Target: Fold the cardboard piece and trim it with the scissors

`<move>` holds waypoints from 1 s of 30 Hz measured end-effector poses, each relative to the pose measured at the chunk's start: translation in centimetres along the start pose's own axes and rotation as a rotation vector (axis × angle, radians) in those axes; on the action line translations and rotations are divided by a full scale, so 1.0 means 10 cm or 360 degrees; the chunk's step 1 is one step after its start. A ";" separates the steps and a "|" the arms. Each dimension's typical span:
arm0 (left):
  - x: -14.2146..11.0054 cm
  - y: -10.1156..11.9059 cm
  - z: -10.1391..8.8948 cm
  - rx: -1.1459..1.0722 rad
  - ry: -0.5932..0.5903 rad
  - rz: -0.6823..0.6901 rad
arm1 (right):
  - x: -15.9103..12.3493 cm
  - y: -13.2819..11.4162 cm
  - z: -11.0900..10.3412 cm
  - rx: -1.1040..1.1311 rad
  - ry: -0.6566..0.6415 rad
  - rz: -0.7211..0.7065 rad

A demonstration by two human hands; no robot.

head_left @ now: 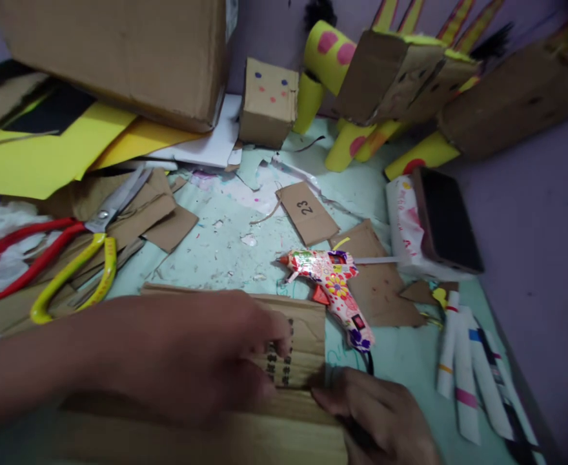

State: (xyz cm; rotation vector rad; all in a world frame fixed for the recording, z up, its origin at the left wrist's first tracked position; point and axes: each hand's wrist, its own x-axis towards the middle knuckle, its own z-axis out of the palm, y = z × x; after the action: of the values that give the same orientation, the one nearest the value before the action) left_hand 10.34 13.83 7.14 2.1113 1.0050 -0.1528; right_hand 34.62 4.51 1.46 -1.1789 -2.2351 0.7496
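Note:
A flat cardboard sheet (pixel 303 329) with printed black marks lies at the near edge of the table. My left hand (pixel 187 352) rests on top of it, fingers curled down and pressing on the cardboard. My right hand (pixel 381 413) is at the sheet's right edge, thumb and fingers pinched on the cardboard's edge. A flower-patterned glue gun (pixel 335 284) lies just beyond the sheet, apart from both hands.
Red and yellow scissors (pixel 56 258) lie at the left on cardboard scraps. A scrap marked 23 (pixel 307 212), a white box (pixel 410 226) with a dark block on it, rolled paper tubes (pixel 468 368), a big carton (pixel 129 51), yellow paper and cardboard figures (pixel 395 71) crowd the table.

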 end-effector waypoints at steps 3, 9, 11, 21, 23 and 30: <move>-0.26 -0.11 -0.20 -0.0339 0.0242 0.0069 | 0.05 -0.08 0.02 0.0149 0.0107 0.0154; -0.91 -0.43 0.01 -0.0379 0.1444 -0.0483 | 0.02 -0.08 0.05 0.0088 0.0080 0.0177; -1.10 -0.55 0.18 -0.0524 0.1566 -0.0624 | -0.03 -0.05 0.02 0.0021 0.0017 0.0189; -1.34 -0.57 0.75 -0.0570 0.1622 -0.0318 | -0.37 -0.28 -0.21 -0.0497 0.0687 0.0220; -1.28 -0.49 0.82 -0.0384 0.1560 -0.0134 | -0.37 -0.40 -0.08 -0.0523 0.0634 0.0028; -0.99 -0.40 0.95 0.0375 0.1309 -0.0068 | -0.13 -0.43 0.40 -0.0866 0.0115 -0.0140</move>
State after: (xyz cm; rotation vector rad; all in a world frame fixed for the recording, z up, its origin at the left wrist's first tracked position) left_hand 2.77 2.78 2.16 2.4102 1.5515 0.6595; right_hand 30.24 0.43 1.21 -1.3037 -2.4874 0.0506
